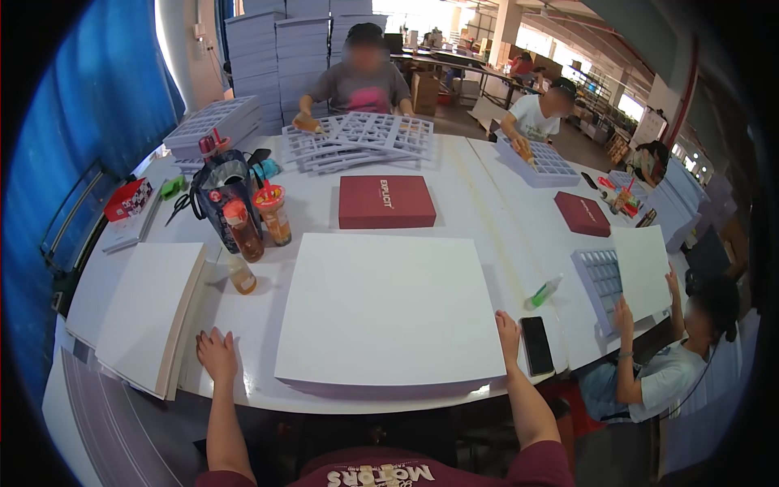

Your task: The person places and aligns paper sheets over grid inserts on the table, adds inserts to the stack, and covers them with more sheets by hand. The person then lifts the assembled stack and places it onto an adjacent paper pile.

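Observation:
A large white flat block (391, 308), topped by a smooth sheet, lies in front of me near the table edge. My left hand (217, 355) rests on the tabletop to its left, fingers spread and holding nothing. Against or just beside the block's right edge is my right hand (508, 334), its fingers stretched out; whether it touches the block I cannot tell. A black phone (536, 345) lies right of that hand. Beyond the block sits a dark red box (387, 202) lettered "EXPLICIT". A stack of white boards (150, 312) lies beyond my left hand.
A small glue-like bottle (242, 276), drink cups (273, 215) and a dark bag (223, 195) stand at left. A green bottle (544, 292) lies at right. Co-workers handle white grid trays (357, 138) across the table; one at right holds a white sheet (643, 272).

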The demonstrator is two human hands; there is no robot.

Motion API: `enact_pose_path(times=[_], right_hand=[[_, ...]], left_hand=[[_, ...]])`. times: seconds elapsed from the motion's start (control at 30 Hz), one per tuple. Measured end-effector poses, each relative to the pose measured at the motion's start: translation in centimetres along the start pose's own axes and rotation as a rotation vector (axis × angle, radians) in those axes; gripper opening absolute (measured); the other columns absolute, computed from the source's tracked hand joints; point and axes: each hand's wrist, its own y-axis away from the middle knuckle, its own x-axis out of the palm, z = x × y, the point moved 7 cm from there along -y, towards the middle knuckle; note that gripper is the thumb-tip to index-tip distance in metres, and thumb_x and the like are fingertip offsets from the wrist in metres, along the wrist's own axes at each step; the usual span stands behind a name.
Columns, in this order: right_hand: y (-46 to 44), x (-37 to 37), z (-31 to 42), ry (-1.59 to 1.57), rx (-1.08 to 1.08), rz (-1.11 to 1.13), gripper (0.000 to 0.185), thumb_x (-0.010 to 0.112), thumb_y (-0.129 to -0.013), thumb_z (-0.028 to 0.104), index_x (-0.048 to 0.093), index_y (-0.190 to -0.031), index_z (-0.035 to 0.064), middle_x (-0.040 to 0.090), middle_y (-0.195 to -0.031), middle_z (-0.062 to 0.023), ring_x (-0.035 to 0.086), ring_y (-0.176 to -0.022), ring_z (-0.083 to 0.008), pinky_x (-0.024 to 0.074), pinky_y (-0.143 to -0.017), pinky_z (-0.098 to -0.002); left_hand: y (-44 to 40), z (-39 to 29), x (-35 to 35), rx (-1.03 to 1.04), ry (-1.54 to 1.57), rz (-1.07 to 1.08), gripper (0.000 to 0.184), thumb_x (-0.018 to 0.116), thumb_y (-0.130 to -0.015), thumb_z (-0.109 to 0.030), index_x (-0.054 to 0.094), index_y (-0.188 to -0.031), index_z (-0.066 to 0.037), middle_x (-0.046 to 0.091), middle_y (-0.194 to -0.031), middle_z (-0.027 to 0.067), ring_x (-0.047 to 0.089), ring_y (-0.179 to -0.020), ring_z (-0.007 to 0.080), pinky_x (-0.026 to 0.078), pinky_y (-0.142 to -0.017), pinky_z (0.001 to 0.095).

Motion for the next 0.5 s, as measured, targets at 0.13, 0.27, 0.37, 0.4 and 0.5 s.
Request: enact_pose_path(times=[0.13, 0.27, 0.37, 0.4, 0.5], right_hand=[[-0.02, -0.14, 0.08, -0.008, 0.004, -0.002, 0.023, 0.057, -0.090, 0.014, 0.060, -0.112, 0.0094, 0.060, -0.122, -0.0081, 0.055, -0.119, -0.0252, 0.0408, -0.098, -0.0431], [-0.04, 0.07, -0.01, 0.008, 0.002, 0.003, 0.023, 0.057, -0.090, 0.014, 0.060, -0.112, 0.0094, 0.060, -0.122, -0.0081, 0.055, -0.120, -0.0254, 0.0408, -0.098, -0.0430], [0.03, -0.02, 0.08, 0.009, 0.009, -0.002, 0.022, 0.057, -0.090, 0.014, 0.060, -0.111, 0.0094, 0.060, -0.122, -0.0081, 0.055, -0.119, -0.0255, 0.0411, -0.097, -0.0428], [0.04, -0.05, 0.10, 0.009, 0.006, 0.000, 0.022, 0.057, -0.090, 0.014, 0.060, -0.111, 0.0094, 0.060, -0.122, -0.0081, 0.055, -0.119, -0.0255, 0.0412, -0.096, -0.0426], [-0.03, -0.03, 0.12, 0.007, 0.000, 0.004, 0.022, 0.058, -0.090, 0.015, 0.060, -0.111, 0.0093, 0.060, -0.122, -0.0082, 0.055, -0.119, -0.0256, 0.0412, -0.096, -0.0422]], left_hand=[[0.01, -0.01, 0.04, 0.000, -0.003, -0.003, 0.051, 0.053, -0.097, -0.040, 0.050, -0.130, -0.002, 0.044, -0.138, 0.0278, 0.037, -0.133, 0.0436, 0.030, -0.109, 0.0523], [0.04, -0.12, -0.15, 0.000, 0.000, -0.002, 0.051, 0.053, -0.097, -0.040, 0.051, -0.130, -0.002, 0.044, -0.138, 0.0278, 0.036, -0.133, 0.0437, 0.030, -0.109, 0.0520], [0.01, -0.11, -0.19, -0.002, 0.000, 0.003, 0.051, 0.053, -0.097, -0.040, 0.050, -0.130, -0.002, 0.044, -0.138, 0.0278, 0.037, -0.133, 0.0437, 0.030, -0.109, 0.0520], [0.01, -0.13, -0.13, -0.001, 0.000, 0.006, 0.051, 0.053, -0.097, -0.040, 0.050, -0.130, -0.002, 0.044, -0.138, 0.0278, 0.037, -0.133, 0.0437, 0.030, -0.109, 0.0520], [0.05, -0.12, -0.08, -0.005, 0.003, 0.005, 0.051, 0.053, -0.097, -0.040, 0.050, -0.130, -0.002, 0.044, -0.138, 0.0279, 0.037, -0.133, 0.0435, 0.030, -0.109, 0.0518]])
